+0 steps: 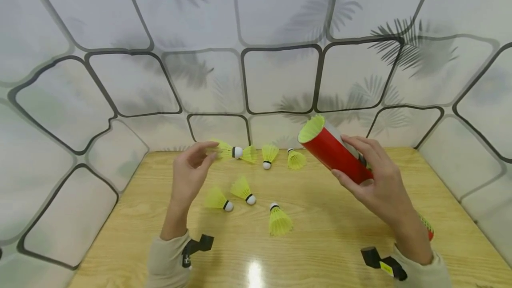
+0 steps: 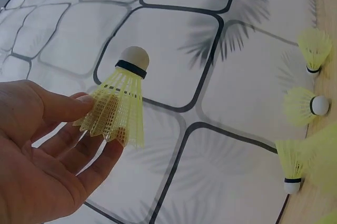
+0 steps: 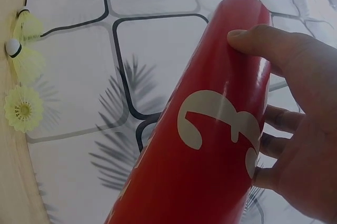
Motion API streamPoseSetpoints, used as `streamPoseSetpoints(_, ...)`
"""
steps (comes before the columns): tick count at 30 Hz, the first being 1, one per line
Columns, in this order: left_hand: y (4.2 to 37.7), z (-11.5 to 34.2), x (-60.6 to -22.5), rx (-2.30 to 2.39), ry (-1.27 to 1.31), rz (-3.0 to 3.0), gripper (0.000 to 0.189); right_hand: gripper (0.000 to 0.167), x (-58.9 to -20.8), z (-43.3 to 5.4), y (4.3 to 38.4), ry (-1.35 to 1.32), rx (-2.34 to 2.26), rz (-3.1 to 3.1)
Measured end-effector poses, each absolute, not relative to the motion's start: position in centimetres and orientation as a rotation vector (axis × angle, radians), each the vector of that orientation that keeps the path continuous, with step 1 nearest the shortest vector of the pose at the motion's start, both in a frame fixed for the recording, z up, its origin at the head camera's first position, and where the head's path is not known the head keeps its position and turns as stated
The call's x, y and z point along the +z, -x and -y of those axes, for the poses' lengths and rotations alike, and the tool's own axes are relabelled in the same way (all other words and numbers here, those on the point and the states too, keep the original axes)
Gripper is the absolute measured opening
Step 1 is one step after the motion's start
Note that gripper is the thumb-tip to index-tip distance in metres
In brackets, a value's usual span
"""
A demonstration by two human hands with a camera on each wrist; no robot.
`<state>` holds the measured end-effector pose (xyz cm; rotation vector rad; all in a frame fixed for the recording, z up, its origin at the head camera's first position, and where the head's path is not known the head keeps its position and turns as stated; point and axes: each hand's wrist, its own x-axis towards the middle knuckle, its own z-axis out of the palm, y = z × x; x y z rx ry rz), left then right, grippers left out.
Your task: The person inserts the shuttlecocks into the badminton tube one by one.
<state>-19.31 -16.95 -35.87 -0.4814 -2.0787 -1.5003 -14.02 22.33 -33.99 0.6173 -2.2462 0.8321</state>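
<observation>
By its skirt, my left hand [image 1: 191, 168] pinches a yellow shuttlecock [image 2: 118, 98] between thumb and fingers, above the back of the table. In the left wrist view its white cork tip points up. My right hand [image 1: 378, 177] grips a red tube [image 1: 334, 154] round its side, tilted with its open end up and to the left. Yellow skirt edges of a shuttlecock [image 1: 313, 129] show in that opening. How deep the tube is filled is hidden. Pale lettering marks the tube's side in the right wrist view.
Several yellow shuttlecocks lie on the wooden table [image 1: 320, 243], including one in front [image 1: 280, 221] and one at the back [image 1: 296, 159]. A red and green patterned object [image 1: 427, 226] is partly hidden behind the right forearm. A patterned cloth wall [image 1: 280, 79] encloses the table.
</observation>
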Motion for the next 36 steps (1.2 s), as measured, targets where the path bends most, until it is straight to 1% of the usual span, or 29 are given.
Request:
streamPoseSetpoints(8,18.6,14.9,-34.4,-1.590,0.537,1.947,0.021,0.084,-34.1,-22.1,14.1,-0.629,0.828,2.253)
streamPoseSetpoints(14,18.5,13.6,-33.0,-1.585,0.637,1.866,0.020,0.085,-34.2,-21.9,14.1,-0.638,0.831,2.257)
streamPoseSetpoints(22,18.7,11.2,-31.2,-1.547,0.701,1.854,0.018,0.085,-34.1,-22.1,14.0,-0.642,0.832,2.272)
streamPoseSetpoints(31,18.8,9.0,-30.1,-1.519,0.814,1.823,0.018,0.085,-34.2,-22.0,14.1,-0.665,0.846,2.270)
streamPoseSetpoints(36,19.0,7.7,-30.4,-1.470,0.857,1.824,0.018,0.085,-34.2,-21.8,14.3,-0.679,0.854,2.276)
